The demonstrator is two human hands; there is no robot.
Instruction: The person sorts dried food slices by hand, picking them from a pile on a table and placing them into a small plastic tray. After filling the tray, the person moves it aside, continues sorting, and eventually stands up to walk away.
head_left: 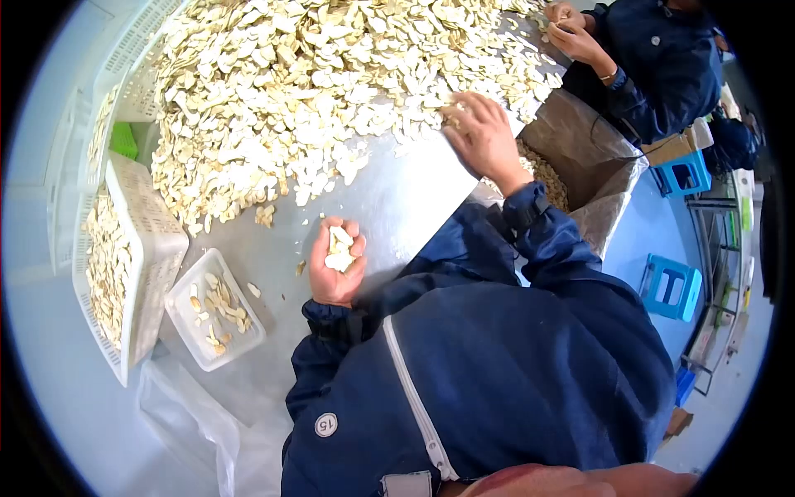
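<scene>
My left hand (335, 269) is curled, palm up, around a few pale dried slices (339, 248) above the metal table (385, 199). My right hand (484, 137) reaches to the near right edge of a big heap of cream-coloured slices (306, 74). Its fingers are spread and slightly blurred, with the fingertips right at the loose slices. The heap covers most of the far part of the table, and some stray pieces lie between it and my left hand.
At left stand a white perforated crate (153, 248) of slices and a small white tray (182, 306) with browner pieces. A lined box (613, 166) of slices is beside the table at right. A co-worker's hands (575, 37) work at the far right; blue stools (671, 286) stand behind.
</scene>
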